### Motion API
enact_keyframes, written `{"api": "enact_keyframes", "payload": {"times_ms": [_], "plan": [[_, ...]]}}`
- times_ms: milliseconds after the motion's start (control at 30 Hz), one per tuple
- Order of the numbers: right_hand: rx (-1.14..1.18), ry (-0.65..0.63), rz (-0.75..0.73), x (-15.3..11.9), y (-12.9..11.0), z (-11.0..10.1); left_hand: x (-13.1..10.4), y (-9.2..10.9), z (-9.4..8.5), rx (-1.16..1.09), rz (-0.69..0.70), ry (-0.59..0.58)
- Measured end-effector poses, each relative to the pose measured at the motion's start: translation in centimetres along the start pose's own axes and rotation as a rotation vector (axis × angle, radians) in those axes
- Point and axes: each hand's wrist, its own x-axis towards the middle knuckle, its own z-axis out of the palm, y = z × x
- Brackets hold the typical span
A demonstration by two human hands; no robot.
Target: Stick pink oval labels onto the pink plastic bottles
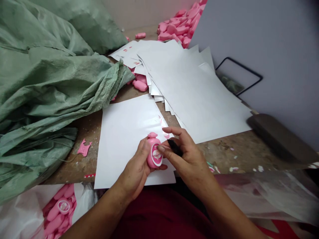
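Note:
A small pink plastic bottle (151, 151) with an oval label sits in my left hand (138, 162), fingers wrapped around it. The label (157, 154) is magenta with a white rim and faces my right side. My right hand (188, 154) holds a small black tool (174, 147), its kind partly hidden by the fingers. The right thumb touches the label's edge, while the index finger is stretched out. Beneath both hands lies a white label sheet (119, 132), with a few pink-and-white labels (166, 133) near its right edge.
A fanned stack of white sheets (186, 86) covers the table's middle. Green woven sacks (62, 76) bulge at the left. Pink bottles (181, 25) are heaped at the back; labelled ones fill a white bag (22, 205) below. A grey panel (269, 49) stands right, near a dark rounded object (279, 136).

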Motion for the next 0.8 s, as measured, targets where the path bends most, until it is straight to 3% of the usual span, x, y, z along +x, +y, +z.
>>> {"api": "enact_keyframes", "payload": {"times_ms": [333,433,633,800], "plan": [[-0.330,0.110,-0.226,0.3,0.1,-0.5,-0.2,-0.6,-0.6,0.188,0.110,0.046],[-0.190,0.075,-0.143,0.6,0.0,-1.0,-0.4,-0.6,-0.7,0.220,0.105,0.008],[0.175,-0.133,0.001,1.4,-0.1,-1.0,-0.8,-0.2,-0.5,0.173,0.039,-0.105],[0.226,-0.095,0.000,1.8,0.1,-1.0,-1.5,0.6,-0.8,0.025,-0.108,-0.121]]}}
